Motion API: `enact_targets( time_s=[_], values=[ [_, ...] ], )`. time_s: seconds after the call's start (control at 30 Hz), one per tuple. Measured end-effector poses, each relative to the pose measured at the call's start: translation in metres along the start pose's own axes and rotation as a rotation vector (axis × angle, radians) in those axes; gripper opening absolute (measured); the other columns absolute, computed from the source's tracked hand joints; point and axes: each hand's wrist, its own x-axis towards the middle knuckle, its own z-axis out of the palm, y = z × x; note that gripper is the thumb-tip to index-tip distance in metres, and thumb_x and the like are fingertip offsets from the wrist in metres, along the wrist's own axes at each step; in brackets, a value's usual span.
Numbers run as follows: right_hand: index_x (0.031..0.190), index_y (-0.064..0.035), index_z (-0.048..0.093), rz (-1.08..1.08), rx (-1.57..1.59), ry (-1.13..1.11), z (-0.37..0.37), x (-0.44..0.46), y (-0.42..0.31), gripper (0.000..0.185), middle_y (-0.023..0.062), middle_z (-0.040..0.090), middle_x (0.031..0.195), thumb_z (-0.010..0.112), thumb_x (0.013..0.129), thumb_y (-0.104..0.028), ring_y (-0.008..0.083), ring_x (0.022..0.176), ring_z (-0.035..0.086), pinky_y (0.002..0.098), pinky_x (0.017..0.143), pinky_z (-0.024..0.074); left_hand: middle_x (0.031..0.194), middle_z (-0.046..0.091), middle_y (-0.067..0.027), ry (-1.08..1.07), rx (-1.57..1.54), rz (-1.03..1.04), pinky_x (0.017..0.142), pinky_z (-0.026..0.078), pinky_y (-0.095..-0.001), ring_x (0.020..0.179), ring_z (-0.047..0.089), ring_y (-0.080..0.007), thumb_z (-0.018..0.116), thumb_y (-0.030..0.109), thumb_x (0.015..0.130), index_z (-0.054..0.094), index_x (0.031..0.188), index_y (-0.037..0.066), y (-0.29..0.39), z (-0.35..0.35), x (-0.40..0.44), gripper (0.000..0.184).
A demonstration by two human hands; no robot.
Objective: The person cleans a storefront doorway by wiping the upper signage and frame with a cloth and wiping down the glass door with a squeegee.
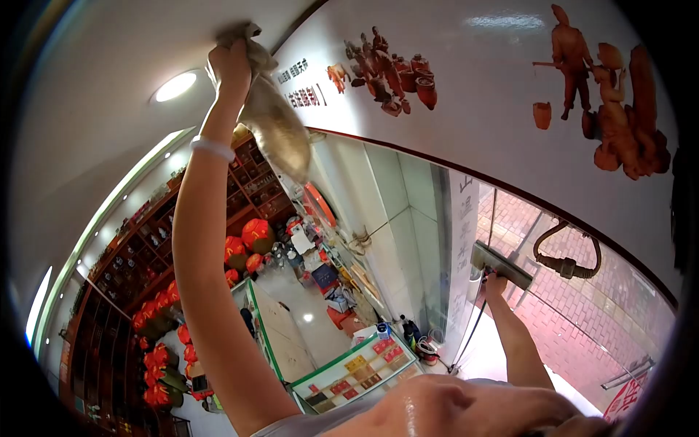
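My left hand (231, 67), raised to the ceiling's edge, is closed around a grey-beige cloth (277, 124) that hangs down beside the white printed panel (466, 87). A white band circles that wrist. On the right, my right hand (495, 285) grips a squeegee (511, 268) by its handle, in front of the window glass (561, 320). The squeegee's wide head lies slantwise just above the fingers. A thin dark line, perhaps a cord or pole, runs down from near this hand.
A dark looped handle (567, 266) is at the right. Below stand a green-edged glass display counter (353, 371), red-topped jars (256, 234) and wooden shelves (109, 306). A round lamp (175, 87) shines in the ceiling. Bottles and bags sit near the doorway wall.
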Motion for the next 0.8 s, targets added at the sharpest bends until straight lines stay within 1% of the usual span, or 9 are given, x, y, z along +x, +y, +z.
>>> enact_targets(
  time_s=[0.03,0.07,0.3,0.47,0.57,0.63,0.7,0.77,0.8],
  values=[
    [0.066,0.0055,0.057,-0.017,0.058,-0.001,-0.007,-0.003,-0.009,0.025,0.0198,0.057,0.065,0.049,0.063,-0.018,0.0285,0.059,0.057,0.037,0.06,0.044,0.064,0.056,-0.0179,0.034,-0.027,-0.129,0.058,0.042,-0.0368,0.06,0.056,-0.0292,0.047,0.024,0.069,0.057,0.068,0.0,-0.016,0.012,0.004,0.026],
    [0.08,0.0001,0.058,0.144,0.151,-0.143,0.005,0.01,0.007,0.026,0.0172,0.057,0.083,0.054,0.061,-0.016,0.0305,0.08,0.054,0.0375,0.072,0.0405,0.067,0.057,-0.018,0.081,-0.063,-0.247,0.061,0.042,-0.0379,0.062,0.056,-0.0305,0.047,0.024,0.067,0.058,0.069,0.001,-0.023,0.019,0.01,0.026],
    [0.084,-0.0007,0.057,0.204,0.02,-0.152,0.014,0.016,0.011,0.029,0.0198,0.054,0.089,0.053,0.061,-0.018,0.0335,0.083,0.052,0.0399,0.076,0.039,0.071,0.058,-0.0169,0.037,-0.07,-0.231,0.065,0.042,-0.0385,0.068,0.055,-0.0318,0.048,0.025,0.062,0.06,0.073,0.005,-0.026,0.021,0.02,0.026],
    [0.086,0.0006,0.056,0.068,0.009,-0.063,0.002,0.005,0.0,0.032,0.0211,0.053,0.088,0.051,0.06,-0.017,0.0349,0.083,0.05,0.0407,0.077,0.0373,0.069,0.057,-0.0167,0.071,0.159,-0.088,0.059,0.042,-0.0377,0.064,0.055,-0.0312,0.048,0.027,0.067,0.059,0.076,0.003,-0.007,-0.016,0.005,0.028],
    [0.084,0.0014,0.056,0.106,-0.015,-0.118,0.008,0.009,0.012,0.031,0.0198,0.054,0.087,0.053,0.06,-0.018,0.0343,0.082,0.05,0.0405,0.075,0.0374,0.071,0.057,-0.0169,0.184,-0.101,0.201,0.06,0.042,-0.0387,0.065,0.056,-0.0318,0.046,0.027,0.074,0.057,0.082,0.001,0.003,-0.03,-0.019,0.029],
    [0.08,0.0025,0.056,0.124,0.041,-0.087,0.009,0.009,0.01,0.03,0.02,0.054,0.084,0.054,0.06,-0.019,0.0339,0.082,0.051,0.0405,0.075,0.0377,0.077,0.057,-0.0166,-0.057,0.34,0.227,0.062,0.043,-0.0386,0.066,0.055,-0.0308,0.044,0.026,0.078,0.054,0.088,0.001,-0.038,-0.029,-0.038,0.028],
    [0.079,0.0032,0.056,0.122,0.045,-0.184,0.006,0.011,0.011,0.029,0.021,0.054,0.082,0.053,0.06,-0.019,0.034,0.08,0.051,0.0407,0.074,0.0383,0.085,0.057,-0.0153,-0.269,0.261,-0.128,0.067,0.043,-0.0359,0.074,0.055,-0.0279,0.042,0.027,0.079,0.053,0.095,0.005,-0.095,-0.007,-0.065,0.029],
    [0.067,0.0074,0.056,-0.019,0.018,0.001,0.018,0.014,0.022,0.029,0.0175,0.055,0.055,0.05,0.062,-0.02,0.0304,0.055,0.055,0.0375,0.057,0.0435,0.094,0.055,-0.0152,-0.383,-0.017,-0.354,0.074,0.042,-0.033,0.085,0.053,-0.0259,0.041,0.029,0.08,0.05,0.104,0.009,-0.109,0.005,-0.103,0.032],
    [0.073,0.01,0.055,0.045,0.074,-0.06,0.028,0.022,0.035,0.033,0.0208,0.056,0.064,0.051,0.061,-0.02,0.033,0.063,0.056,0.037,0.062,0.0434,0.097,0.054,-0.0155,-0.409,-0.039,-0.405,0.076,0.041,-0.0322,0.086,0.052,-0.0249,0.039,0.032,0.08,0.05,0.103,0.006,-0.094,0.007,-0.112,0.037]
  ],
)
